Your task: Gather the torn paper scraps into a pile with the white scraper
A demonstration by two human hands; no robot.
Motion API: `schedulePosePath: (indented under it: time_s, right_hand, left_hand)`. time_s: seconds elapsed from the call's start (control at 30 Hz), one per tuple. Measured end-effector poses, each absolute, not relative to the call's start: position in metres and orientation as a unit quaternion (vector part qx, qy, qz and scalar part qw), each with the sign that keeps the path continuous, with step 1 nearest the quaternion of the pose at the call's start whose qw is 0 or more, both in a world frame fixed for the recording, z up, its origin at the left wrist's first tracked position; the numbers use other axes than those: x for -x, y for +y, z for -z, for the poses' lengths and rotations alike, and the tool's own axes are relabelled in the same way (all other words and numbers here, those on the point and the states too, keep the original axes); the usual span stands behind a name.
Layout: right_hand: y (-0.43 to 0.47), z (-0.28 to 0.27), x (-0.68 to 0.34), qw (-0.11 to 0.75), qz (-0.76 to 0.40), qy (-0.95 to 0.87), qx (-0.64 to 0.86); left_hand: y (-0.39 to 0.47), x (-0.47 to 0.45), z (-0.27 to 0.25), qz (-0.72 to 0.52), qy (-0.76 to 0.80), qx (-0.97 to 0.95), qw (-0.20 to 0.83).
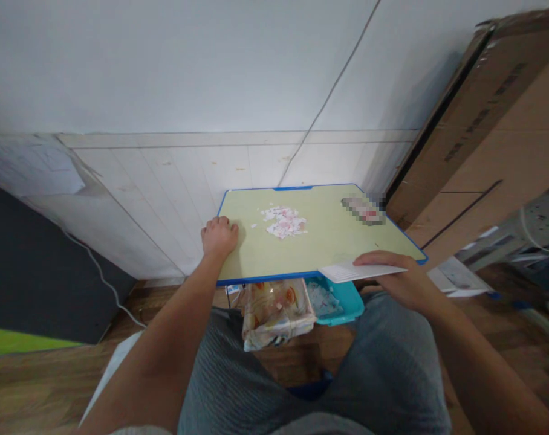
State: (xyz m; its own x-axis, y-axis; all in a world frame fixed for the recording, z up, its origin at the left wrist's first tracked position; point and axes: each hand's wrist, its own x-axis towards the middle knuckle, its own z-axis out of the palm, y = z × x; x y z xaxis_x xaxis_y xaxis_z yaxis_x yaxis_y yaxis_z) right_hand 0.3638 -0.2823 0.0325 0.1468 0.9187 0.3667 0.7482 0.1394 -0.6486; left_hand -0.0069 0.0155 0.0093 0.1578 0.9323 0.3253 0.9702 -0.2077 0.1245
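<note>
A small table [329, 241] with a pale yellow-green top and blue rim stands against the wall. On its top lies a loose pile of white and pinkish paper scraps [285, 222], with a few bits apart from it. My left hand [219, 235] is at the table's left edge, its fingers curled over the rim. Over the near right edge, my right hand [387, 266] grips a flat white card [347, 272], which is held low and angled, thumb side up. Some of the right fingers are hidden behind the card.
Below the near edge are a bin lined with patterned plastic [279, 326] and a turquoise basin [351, 305] with white scraps. A blurred-out object [364, 210] lies at the table's far right. Large cardboard boxes [492, 121] lean at right; a cable [331, 93] runs down the wall.
</note>
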Motion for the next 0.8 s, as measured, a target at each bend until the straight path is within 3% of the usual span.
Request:
schedulePosePath:
  time_s: [0.33, 0.43, 0.63, 0.8]
  right_hand:
    - [-0.278, -0.064, -0.354, 0.379, -0.182, -0.654, 0.629]
    - [-0.267, -0.068, -0.366, 0.422, -0.206, -0.596, 0.651]
    - [-0.215, -0.056, -0.375, 0.600, -0.269, -0.385, 0.647]
    - [-0.200, -0.039, -0.377, 0.574, -0.312, -0.336, 0.678]
  left_hand:
    - [0.019, 0.016, -0.006, 0.215, -0.618, 0.756, 0.018]
    - [0.026, 0.021, -0.001, 0.258, -0.630, 0.733, -0.018]
    - [0.037, 0.023, 0.005, 0.295, -0.653, 0.694, -0.068]
    - [0.060, 0.010, 0.007, 0.326, -0.658, 0.672, -0.096]
